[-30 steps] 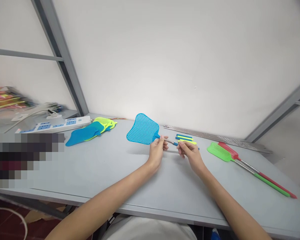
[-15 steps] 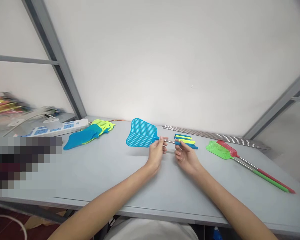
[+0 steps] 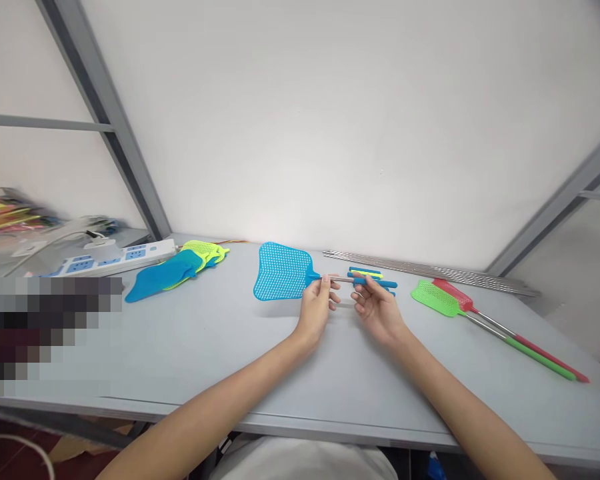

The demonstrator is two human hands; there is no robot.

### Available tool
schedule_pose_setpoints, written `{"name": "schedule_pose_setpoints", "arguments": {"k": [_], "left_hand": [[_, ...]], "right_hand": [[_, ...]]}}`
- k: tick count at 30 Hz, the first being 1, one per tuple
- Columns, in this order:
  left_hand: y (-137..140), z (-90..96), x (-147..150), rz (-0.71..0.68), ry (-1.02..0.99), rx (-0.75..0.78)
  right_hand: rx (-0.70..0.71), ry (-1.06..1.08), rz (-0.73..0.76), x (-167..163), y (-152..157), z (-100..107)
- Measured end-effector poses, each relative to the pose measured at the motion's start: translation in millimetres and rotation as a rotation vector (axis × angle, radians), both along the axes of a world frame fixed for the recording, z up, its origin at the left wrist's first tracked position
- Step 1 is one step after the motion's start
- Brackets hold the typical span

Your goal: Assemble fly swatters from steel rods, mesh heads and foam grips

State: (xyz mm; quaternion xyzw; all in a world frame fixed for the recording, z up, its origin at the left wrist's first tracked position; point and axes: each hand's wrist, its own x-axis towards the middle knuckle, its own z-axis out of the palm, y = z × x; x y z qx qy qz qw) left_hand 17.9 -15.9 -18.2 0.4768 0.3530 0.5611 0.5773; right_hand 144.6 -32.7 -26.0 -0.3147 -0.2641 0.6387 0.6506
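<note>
A blue fly swatter (image 3: pixel 283 272) is held level above the table, its mesh head pointing left. My left hand (image 3: pixel 316 308) pinches its thin metal rod just beside the head. My right hand (image 3: pixel 379 308) is closed with thumb and fingers on the blue handle sleeve (image 3: pixel 376 283), at the end where the metal rod meets it. Loose blue and yellow handle sleeves (image 3: pixel 365 273) lie on the table behind my right hand, partly hidden by it. To the right lie a green fly swatter (image 3: pixel 437 299) and a red fly swatter (image 3: pixel 459 295) side by side.
Blue and yellow swatter heads (image 3: pixel 166 270) are piled at the left, beside a white power strip (image 3: pixel 153 251) with cables. Metal rods (image 3: pixel 430 269) lie along the wall. Grey frame posts (image 3: pixel 107 113) flank the table (image 3: pixel 220 360). Colourful packaged items (image 3: pixel 5 215) are at the far left.
The swatter's head has dipped slightly, and its handle end has come up more in line with the rod. My right hand has shifted slightly right with the sleeve.
</note>
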Motion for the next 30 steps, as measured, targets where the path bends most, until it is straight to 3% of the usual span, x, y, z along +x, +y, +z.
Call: {"name": "schedule_pose_setpoints", "arguments": {"k": [16,30], "left_hand": [[-13,-11.9,5,-0.086,0.139,0.147],[-29,-16.9,9,-0.380,0.292,0.128]], "right_hand": [[0.019,0.049,-0.055,10,4,3],[0.046,0.084,-0.455,83,29,-3]]}}
